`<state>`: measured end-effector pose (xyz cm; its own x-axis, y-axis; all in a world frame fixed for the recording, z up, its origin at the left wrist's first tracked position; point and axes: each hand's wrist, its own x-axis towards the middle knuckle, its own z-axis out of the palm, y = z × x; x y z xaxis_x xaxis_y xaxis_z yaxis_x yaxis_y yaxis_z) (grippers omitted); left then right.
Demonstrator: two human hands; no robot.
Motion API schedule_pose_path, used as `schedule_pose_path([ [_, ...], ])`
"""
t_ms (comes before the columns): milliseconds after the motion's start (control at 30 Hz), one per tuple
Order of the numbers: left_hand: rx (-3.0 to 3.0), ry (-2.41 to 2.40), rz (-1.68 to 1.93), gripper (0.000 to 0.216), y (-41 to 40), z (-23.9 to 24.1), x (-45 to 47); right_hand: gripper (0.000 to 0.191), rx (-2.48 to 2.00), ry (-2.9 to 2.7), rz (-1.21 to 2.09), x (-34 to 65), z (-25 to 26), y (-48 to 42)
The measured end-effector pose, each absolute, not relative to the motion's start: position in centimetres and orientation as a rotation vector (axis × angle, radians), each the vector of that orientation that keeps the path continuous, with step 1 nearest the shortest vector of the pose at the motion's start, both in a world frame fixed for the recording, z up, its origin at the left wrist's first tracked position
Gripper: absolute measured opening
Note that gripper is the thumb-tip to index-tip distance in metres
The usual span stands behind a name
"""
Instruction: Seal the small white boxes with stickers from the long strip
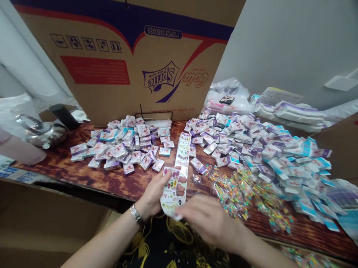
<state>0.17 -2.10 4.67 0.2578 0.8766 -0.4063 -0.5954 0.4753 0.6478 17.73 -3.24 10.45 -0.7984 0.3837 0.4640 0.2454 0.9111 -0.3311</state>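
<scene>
My left hand [153,194], with a metal watch band at its wrist, is closed around a short sticker strip [172,184] printed with small coloured pictures. The fingers of my right hand [211,221], slightly blurred, pinch the curled lower end of this strip. Behind it, a longer sticker strip [183,148] lies flat on the table, pointing away from me. Just right of the strips is a tiny clear packet [197,178]. A heap of small clear packets with colourful bits [233,192] spreads beyond my right hand.
Small white-and-purple boxes form a left pile [126,147] and a larger right pile [257,143] on the brown table [103,184]. A tall cardboard carton [109,85] stands behind. A metal kettle [44,134] and a pink bottle [14,145] are at far left.
</scene>
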Motion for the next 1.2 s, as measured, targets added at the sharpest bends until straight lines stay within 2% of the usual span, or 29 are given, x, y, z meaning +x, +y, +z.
schedule_pose_path([
  [133, 0.686, 0.809, 0.971, 0.052, -3.2, 4.6, 0.1, 0.022, -0.814, -2.295, 0.337, 17.4, 10.0, 0.2],
  [267, 0.969, 0.893, 0.877, 0.035, -3.8, 5.0, 0.0, 0.023, -0.899, -2.263, 0.230, 16.8, 9.0, 2.3],
  [500, 0.494, 0.772, 1.052, 0.020, -3.1, 4.3, 0.5, 0.028, -0.414, -2.447, -0.161, 16.9, 7.1, -0.2],
  [700, 0.434, 0.666, 0.989, 0.019, -2.9, 4.1, 0.0, 0.028, -0.487, -2.504, -0.200, 16.9, 5.6, -0.8],
  [833, 0.409, 0.775, 1.061, 0.025, -2.9, 4.2, 0.6, 0.023, -0.554, -2.475, -0.014, 16.9, 5.3, -0.5],
  [1033, 0.636, 0.873, 1.168, 0.035, -3.3, 4.1, 1.2, 0.017, -0.793, -2.312, 0.666, 16.9, 5.9, 0.0],
  [1200, 0.974, 0.999, 1.046, 0.029, -3.5, 4.2, 0.4, 0.012, -0.987, -2.196, 0.823, 17.1, 5.9, 0.7],
])
